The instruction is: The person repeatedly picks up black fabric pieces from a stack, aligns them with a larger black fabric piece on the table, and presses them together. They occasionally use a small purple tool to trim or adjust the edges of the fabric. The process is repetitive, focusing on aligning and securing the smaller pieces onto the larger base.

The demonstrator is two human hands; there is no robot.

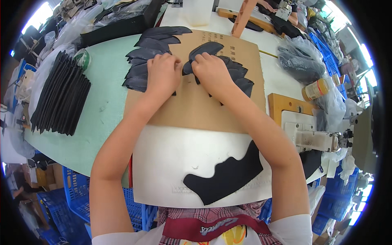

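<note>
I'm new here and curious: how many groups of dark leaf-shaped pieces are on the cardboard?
2: the left group lies by the left hand, the right group by the right hand, both on the cardboard. The hands may hide some pieces.

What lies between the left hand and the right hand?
In the head view, brown cardboard shows between them, with part of a dark piece by the right hand.

The dark pieces [141, 53] look leathery and faintly glossy, the cardboard sheet [192, 112] smooth and matt.
</note>
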